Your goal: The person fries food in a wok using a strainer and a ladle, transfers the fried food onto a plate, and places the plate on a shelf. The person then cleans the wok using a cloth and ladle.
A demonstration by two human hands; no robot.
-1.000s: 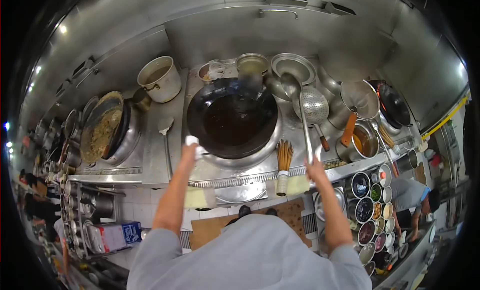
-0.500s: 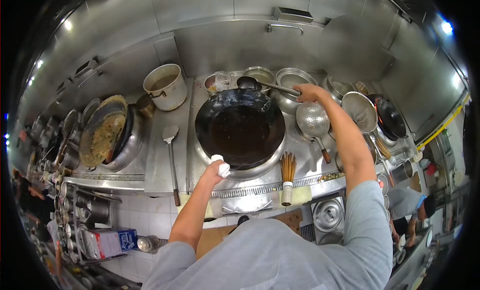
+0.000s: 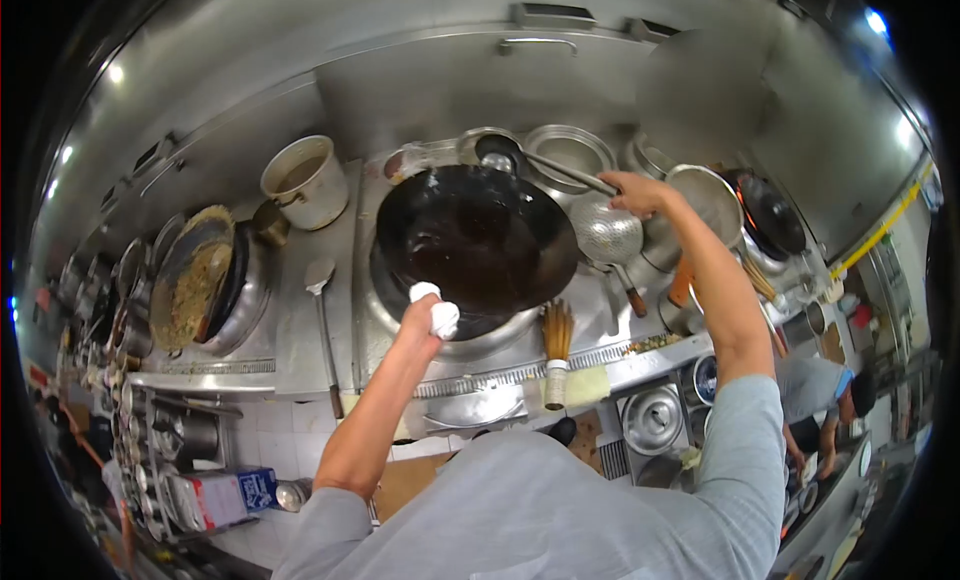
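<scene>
A large black wok [image 3: 475, 245] with dark liquid in it sits tilted over the stove ring, its right side raised. My left hand [image 3: 425, 318] is closed on a white cloth [image 3: 443, 312] at the wok's near left rim. My right hand [image 3: 636, 194] grips the handle of a metal ladle [image 3: 575, 173], right of the wok. The ladle's dark bowl is at the wok's far rim. Under my right forearm's left side lies a perforated skimmer [image 3: 607, 230]. A bamboo brush [image 3: 557, 350] lies near the counter's front edge.
At the left stand a tall pot [image 3: 307, 185], a long-handled spatula [image 3: 320, 275] and a pan of food [image 3: 197, 285]. Metal bowls [image 3: 568, 152] line the back. Another wok [image 3: 772, 215] is at the right. A co-worker [image 3: 815, 390] bends at the far right.
My right hand has moved from the counter's front to the far side, bringing the ladle to the wok's back rim. The wok has tilted from its flatter position, with my left hand at its rim.
</scene>
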